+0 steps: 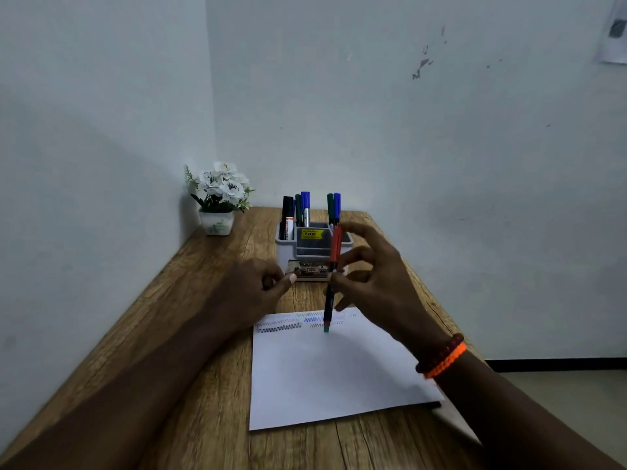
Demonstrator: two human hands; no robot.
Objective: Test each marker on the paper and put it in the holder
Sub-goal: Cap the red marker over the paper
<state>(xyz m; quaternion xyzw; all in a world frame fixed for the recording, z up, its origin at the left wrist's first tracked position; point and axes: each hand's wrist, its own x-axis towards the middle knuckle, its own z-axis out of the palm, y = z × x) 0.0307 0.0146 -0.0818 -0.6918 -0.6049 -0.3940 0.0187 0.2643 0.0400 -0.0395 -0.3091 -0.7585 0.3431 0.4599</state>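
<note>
My right hand pinches a marker with a red cap end and a dark barrel, held nearly upright above the far edge of the white paper. Several zigzag test scribbles mark the paper's far edge. My left hand hovers just left of the marker with fingers curled and thumb extended; whether it holds anything is hidden. Behind both hands stands the grey holder, with several black, green and blue markers upright in it.
A small white pot of white flowers sits in the back left corner of the wooden table. Walls close off the left and the back. The table's right edge drops to the floor.
</note>
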